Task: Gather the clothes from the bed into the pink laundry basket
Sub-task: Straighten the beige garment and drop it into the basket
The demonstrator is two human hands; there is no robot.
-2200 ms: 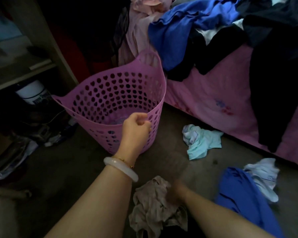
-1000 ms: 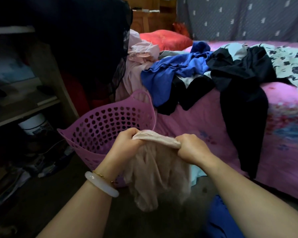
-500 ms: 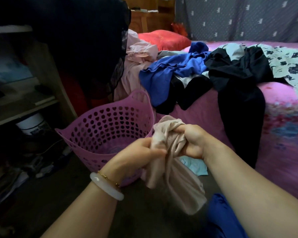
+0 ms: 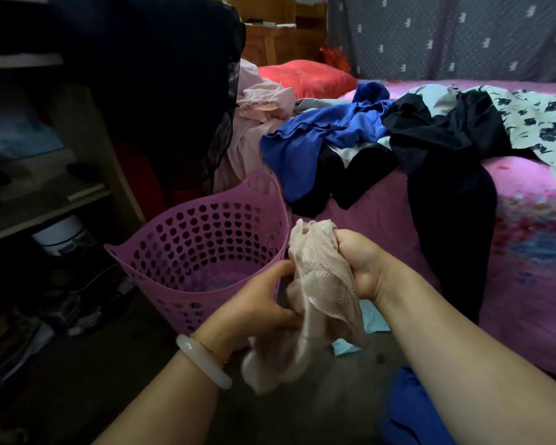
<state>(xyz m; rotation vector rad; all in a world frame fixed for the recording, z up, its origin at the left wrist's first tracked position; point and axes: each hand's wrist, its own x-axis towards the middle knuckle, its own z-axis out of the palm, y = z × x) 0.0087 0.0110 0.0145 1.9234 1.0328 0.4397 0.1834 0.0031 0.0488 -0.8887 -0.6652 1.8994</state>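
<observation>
Both hands hold 1 beige lace garment [image 4: 321,284] at the centre of the view, just beside the 3 o'clock rim of the pink laundry basket [image 4: 206,239]. The right hand [image 4: 363,264] has its fingers curled tight round the upper bunch of the fabric. The left hand [image 4: 260,303] has thumb and fingers curled round the lower part; a loose fold hangs below it toward 6 o'clock. The garment is above the floor, outside the basket.

The basket stands upright on the floor at 9 o'clock of the hands, against the bed [image 4: 527,252] side. Its bottom is dim; whether it holds anything cannot be told.

On the bed, at 12 to 2 o'clock: 1 blue garment [image 4: 318,139], black clothes [image 4: 446,162] hanging over the edge, 1 floral white piece [image 4: 540,123], pale pink clothing [image 4: 257,114] at 11 o'clock, and 1 red pillow [image 4: 305,78] behind it.

On the floor: 1 light turquoise item [image 4: 371,319] under the right wrist, and 1 blue cloth [image 4: 411,409] at 5 o'clock.

A white bangle [image 4: 203,361] sits on the left wrist. Shelving [image 4: 45,200] stands at 9 o'clock, with a white tub [image 4: 61,236] beneath.
</observation>
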